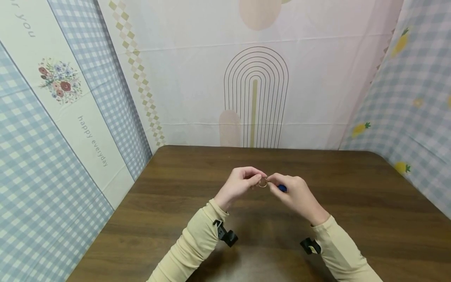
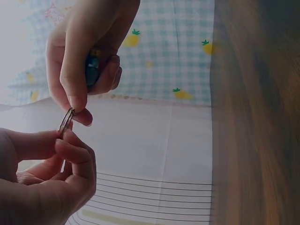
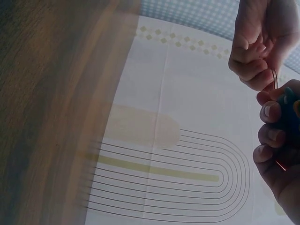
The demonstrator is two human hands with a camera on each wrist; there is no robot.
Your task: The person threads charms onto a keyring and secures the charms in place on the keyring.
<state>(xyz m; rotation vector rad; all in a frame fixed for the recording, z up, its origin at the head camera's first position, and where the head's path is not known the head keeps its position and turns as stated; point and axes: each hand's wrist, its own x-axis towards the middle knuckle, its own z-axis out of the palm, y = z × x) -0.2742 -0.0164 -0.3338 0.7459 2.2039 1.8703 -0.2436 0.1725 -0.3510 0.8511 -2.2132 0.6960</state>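
Both hands meet over the middle of the table around a metal split key ring [image 1: 263, 186]. My left hand [image 1: 239, 185] pinches one side of the ring between thumb and fingertips. On the opposite side, the thumb and forefinger of my right hand [image 1: 294, 194] pinch it too. Double loops of the ring [image 2: 66, 123] show edge-on in the left wrist view. Tucked under the right hand's curled fingers is a small blue trinket [image 3: 288, 110] with a touch of yellow, mostly hidden by the palm. A thin pale strip [image 2: 63, 165] shows behind the left fingers.
The dark brown wooden table [image 1: 169, 243] lies beneath both hands. Patterned cloths hang around it: a white one [image 1: 190, 94] behind, blue checked ones at left [image 1: 31, 164] and right [image 1: 415, 129]. Black wrist cameras [image 1: 227, 235] sit on the beige sleeves [image 1: 192, 243].
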